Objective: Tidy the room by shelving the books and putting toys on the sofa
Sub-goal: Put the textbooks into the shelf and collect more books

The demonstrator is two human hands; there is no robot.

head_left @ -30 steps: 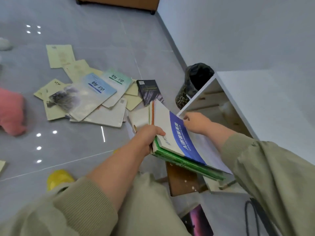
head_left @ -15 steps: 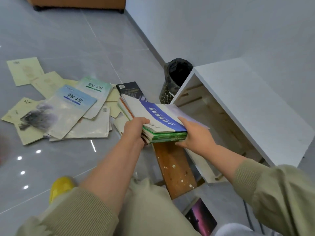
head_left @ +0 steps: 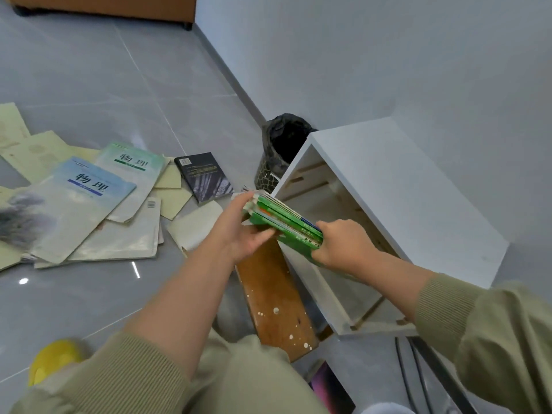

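Note:
I hold a stack of green-edged books on edge, spines up, between both hands. My left hand grips its near-left end and my right hand grips its right end. The stack hovers at the open front of a white shelf box that lies tilted on the floor. Loose books and pale papers are scattered across the grey floor to the left, with a small black book near them. The inside of the shelf box looks bare.
A dark mesh bin stands behind the shelf box by the wall. A brown wooden board lies below my hands. A yellow slipper is at lower left, a brown sofa base at the top.
The stack has turned from lying flat to standing on edge with the green spines up. Both hands have shifted with it toward the shelf box opening.

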